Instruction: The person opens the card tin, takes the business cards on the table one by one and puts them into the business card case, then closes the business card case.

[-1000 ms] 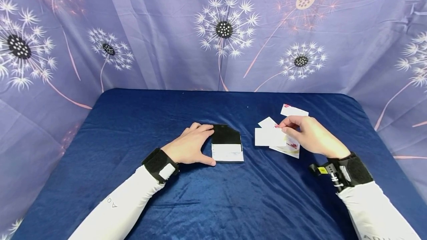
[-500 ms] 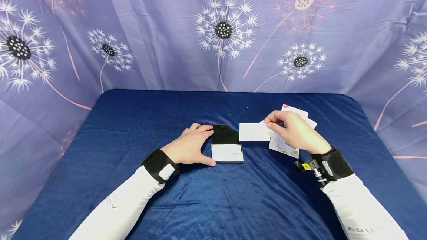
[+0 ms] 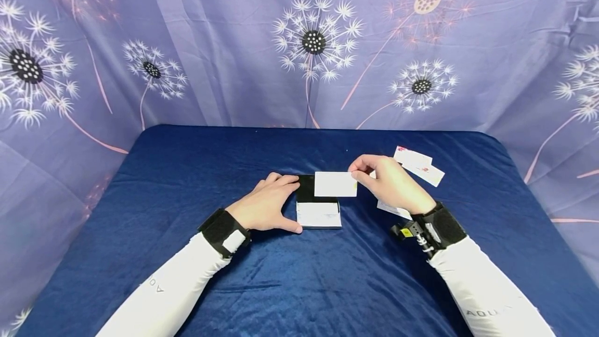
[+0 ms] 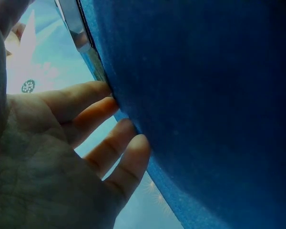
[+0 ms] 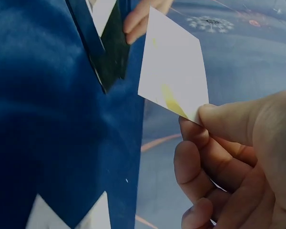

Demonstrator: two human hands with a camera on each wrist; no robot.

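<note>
My right hand (image 3: 393,183) pinches a white business card (image 3: 333,184) by its right end, between thumb and forefinger. The card hangs above the raised dark lid of a card case (image 3: 306,189), partly covering it in the head view. Yellow marks show near the gripped corner of the card in the right wrist view. The case lies open on the table with white cards (image 3: 319,216) inside its near half. My left hand (image 3: 267,204) rests at the case's left side, fingers extended, with fingertips by the lid and thumb at the near left corner.
Loose cards lie right of my right hand: one with red print (image 3: 407,155), another (image 3: 425,172) overlapping it, and one (image 3: 394,209) partly hidden under the hand. Dark blue cloth (image 3: 262,285) covers the table. A purple dandelion curtain (image 3: 243,40) hangs behind it.
My right hand has carried the card leftward from the loose pile to above the case lid. The left hand and the case have stayed in place.
</note>
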